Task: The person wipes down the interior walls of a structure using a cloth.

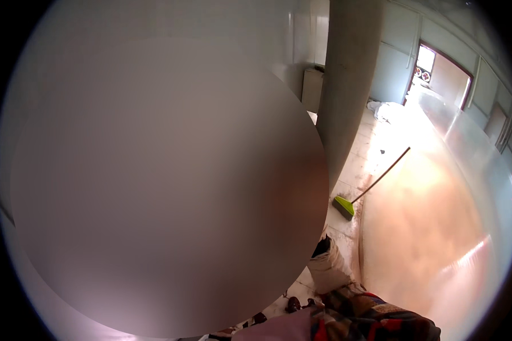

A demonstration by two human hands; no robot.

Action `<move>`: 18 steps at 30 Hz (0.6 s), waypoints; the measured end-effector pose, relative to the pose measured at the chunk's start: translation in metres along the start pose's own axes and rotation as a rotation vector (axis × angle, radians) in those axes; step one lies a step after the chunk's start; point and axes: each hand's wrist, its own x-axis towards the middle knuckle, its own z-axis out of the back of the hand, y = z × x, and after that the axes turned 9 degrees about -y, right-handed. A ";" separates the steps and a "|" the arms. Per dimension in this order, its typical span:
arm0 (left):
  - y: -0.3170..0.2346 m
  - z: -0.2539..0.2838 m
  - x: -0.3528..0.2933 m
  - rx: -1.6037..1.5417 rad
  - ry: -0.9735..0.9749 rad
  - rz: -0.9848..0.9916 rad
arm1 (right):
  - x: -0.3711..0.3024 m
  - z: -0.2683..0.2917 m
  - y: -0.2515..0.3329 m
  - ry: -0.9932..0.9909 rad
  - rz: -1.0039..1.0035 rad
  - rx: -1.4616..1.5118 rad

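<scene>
A large blurred round patch covers the left and middle of the head view and hides what lies there. Neither my left hand nor my right hand can be made out. Patterned cloth (381, 315) in red, black and dark tones crosses the lower edge; whether it is a sleeve or other clothing I cannot tell. Just beyond it sits a cream, crumpled, sack-like thing (330, 273) with a dark opening at its top. A broom (343, 208) with a green and grey head stands on the floor, its thin handle slanting up to the right.
A pale tiled floor (347, 230) with dirt marks runs back toward a bright doorway (446, 79). A broad grey pillar (350, 68) rises beside it. On the right stretches a large, shiny, brownish panel-like surface (426, 216). White bundled material (385, 111) lies farther back.
</scene>
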 end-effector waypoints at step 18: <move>0.051 -0.031 -0.023 0.089 -0.067 -0.129 | -0.186 0.027 -0.012 0.267 -0.551 0.139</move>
